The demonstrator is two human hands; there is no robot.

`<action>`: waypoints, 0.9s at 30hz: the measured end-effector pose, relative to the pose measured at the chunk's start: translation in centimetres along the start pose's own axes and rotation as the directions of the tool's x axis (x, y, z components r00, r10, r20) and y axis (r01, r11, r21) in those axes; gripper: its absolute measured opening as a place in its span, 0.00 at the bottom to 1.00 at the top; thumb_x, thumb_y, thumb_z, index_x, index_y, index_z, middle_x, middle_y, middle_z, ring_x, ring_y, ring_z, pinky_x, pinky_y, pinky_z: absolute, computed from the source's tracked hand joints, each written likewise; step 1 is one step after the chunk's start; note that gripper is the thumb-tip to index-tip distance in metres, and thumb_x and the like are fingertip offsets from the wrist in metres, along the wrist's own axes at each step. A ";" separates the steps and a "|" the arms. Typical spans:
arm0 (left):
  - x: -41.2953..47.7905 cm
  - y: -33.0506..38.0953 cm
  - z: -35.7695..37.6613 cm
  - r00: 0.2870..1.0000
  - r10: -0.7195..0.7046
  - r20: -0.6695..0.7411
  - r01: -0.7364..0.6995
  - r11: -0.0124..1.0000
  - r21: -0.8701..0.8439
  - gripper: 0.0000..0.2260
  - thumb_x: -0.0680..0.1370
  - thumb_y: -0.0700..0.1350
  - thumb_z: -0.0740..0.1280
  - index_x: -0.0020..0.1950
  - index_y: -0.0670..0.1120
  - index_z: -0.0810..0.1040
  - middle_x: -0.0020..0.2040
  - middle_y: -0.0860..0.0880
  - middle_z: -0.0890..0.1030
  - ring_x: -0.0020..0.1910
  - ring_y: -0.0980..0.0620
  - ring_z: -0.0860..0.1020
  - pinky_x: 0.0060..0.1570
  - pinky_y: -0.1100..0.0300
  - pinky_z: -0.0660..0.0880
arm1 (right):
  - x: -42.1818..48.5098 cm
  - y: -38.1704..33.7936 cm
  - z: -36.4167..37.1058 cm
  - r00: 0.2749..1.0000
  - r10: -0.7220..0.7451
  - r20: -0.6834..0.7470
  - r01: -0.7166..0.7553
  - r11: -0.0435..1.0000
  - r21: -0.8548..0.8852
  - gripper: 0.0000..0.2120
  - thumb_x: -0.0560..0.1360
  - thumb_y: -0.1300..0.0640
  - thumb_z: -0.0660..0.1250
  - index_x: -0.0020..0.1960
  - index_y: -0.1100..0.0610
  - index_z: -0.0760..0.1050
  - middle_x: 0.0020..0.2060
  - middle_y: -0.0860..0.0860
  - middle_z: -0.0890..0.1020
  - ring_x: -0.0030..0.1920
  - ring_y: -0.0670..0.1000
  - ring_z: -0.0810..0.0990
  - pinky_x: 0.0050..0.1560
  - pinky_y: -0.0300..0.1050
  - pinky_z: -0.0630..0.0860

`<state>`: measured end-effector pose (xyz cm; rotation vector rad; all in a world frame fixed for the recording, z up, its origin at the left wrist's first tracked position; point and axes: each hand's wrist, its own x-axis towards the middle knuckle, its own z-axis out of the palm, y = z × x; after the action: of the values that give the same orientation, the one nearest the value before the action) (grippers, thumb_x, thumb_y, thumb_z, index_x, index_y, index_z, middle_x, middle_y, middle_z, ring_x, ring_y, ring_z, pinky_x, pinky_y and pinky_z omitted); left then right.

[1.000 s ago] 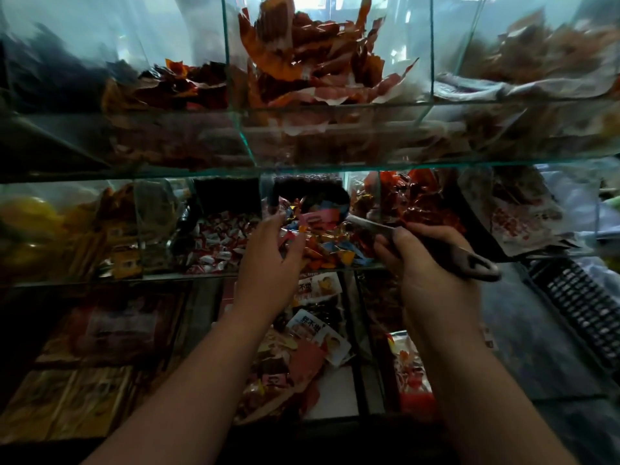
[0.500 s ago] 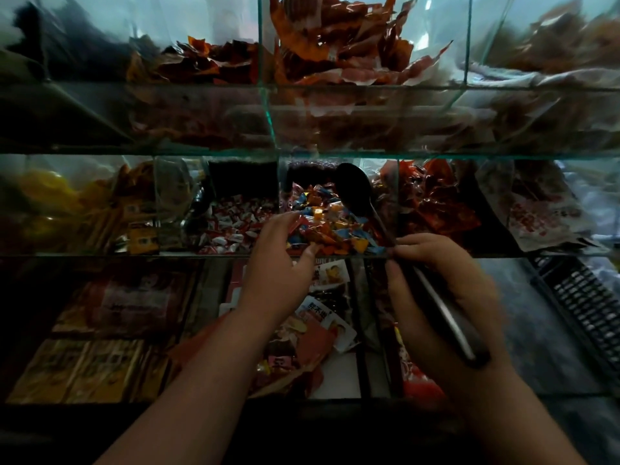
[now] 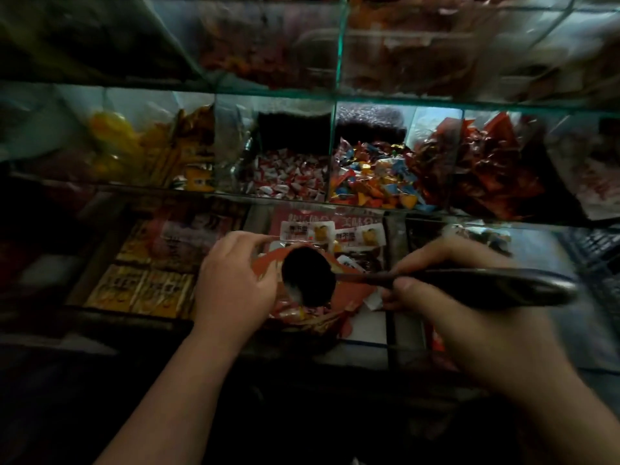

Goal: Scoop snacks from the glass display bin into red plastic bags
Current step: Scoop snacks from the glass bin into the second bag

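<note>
My right hand (image 3: 446, 297) grips the long dark handle of a scoop (image 3: 308, 276). The scoop's round bowl is over the mouth of a red plastic bag (image 3: 352, 290). My left hand (image 3: 235, 280) pinches the bag's left rim and holds it up, below the middle shelf. Some wrapped candies show inside the bag under the scoop. Above, on the middle shelf, the glass bin (image 3: 335, 199) holds colourful wrapped candies (image 3: 372, 177).
A neighbouring compartment holds red-and-white wrapped sweets (image 3: 288, 176); red snack packets (image 3: 486, 162) lie to the right, yellow packets (image 3: 188, 152) to the left. Boxed and packaged snacks (image 3: 144, 290) fill the bottom shelf. A keyboard-like grid (image 3: 597, 260) sits at the far right.
Both hands have come down from the candy bin to the lower level. The scoop has swung from the bin to over the red bag, which my left hand now holds.
</note>
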<state>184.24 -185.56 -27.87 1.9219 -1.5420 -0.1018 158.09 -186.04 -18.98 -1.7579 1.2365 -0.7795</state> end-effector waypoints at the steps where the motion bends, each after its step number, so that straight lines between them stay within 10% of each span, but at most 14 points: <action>1: 0.0 -0.5 -0.1 0.997 -0.053 0.052 0.049 0.995 0.082 0.17 0.74 0.47 0.75 0.62 0.49 0.79 0.58 0.51 0.78 0.60 0.48 0.76 0.60 0.46 0.76 | 0.0 -0.7 0.7 0.997 -0.072 0.005 0.072 0.992 -0.100 0.03 0.70 0.48 0.72 0.41 0.46 0.79 0.41 0.45 0.86 0.42 0.43 0.85 0.39 0.41 0.82; 7: -0.2 -1.9 0.4 0.956 -0.261 0.134 0.254 0.965 0.064 0.05 0.79 0.46 0.70 0.51 0.52 0.85 0.43 0.55 0.83 0.38 0.57 0.79 0.36 0.59 0.75 | 4.2 4.3 8.5 0.970 0.030 0.242 0.070 0.916 -0.394 0.07 0.77 0.55 0.70 0.53 0.46 0.81 0.51 0.43 0.83 0.52 0.44 0.80 0.54 0.42 0.78; 18: -2.0 -3.1 1.3 0.991 -0.132 0.001 0.132 0.986 -0.099 0.07 0.77 0.39 0.73 0.51 0.49 0.86 0.47 0.55 0.85 0.46 0.56 0.82 0.44 0.60 0.78 | 5.9 9.4 15.9 0.879 0.426 -0.212 -0.405 0.904 0.138 0.10 0.75 0.51 0.73 0.35 0.47 0.82 0.32 0.38 0.83 0.37 0.35 0.81 0.34 0.29 0.73; 27: -2.5 -3.3 1.7 0.991 -0.132 -0.033 0.125 0.980 -0.154 0.07 0.76 0.38 0.74 0.49 0.50 0.86 0.44 0.57 0.84 0.42 0.59 0.81 0.40 0.68 0.75 | 5.4 8.9 18.0 0.910 0.404 -0.095 -0.376 0.899 0.223 0.12 0.76 0.55 0.72 0.39 0.38 0.84 0.38 0.34 0.85 0.41 0.35 0.83 0.44 0.37 0.79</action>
<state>185.47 -183.80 -31.77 1.8890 -1.3413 -0.2258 171.19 -187.72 -35.09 -1.2525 1.4902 -0.7647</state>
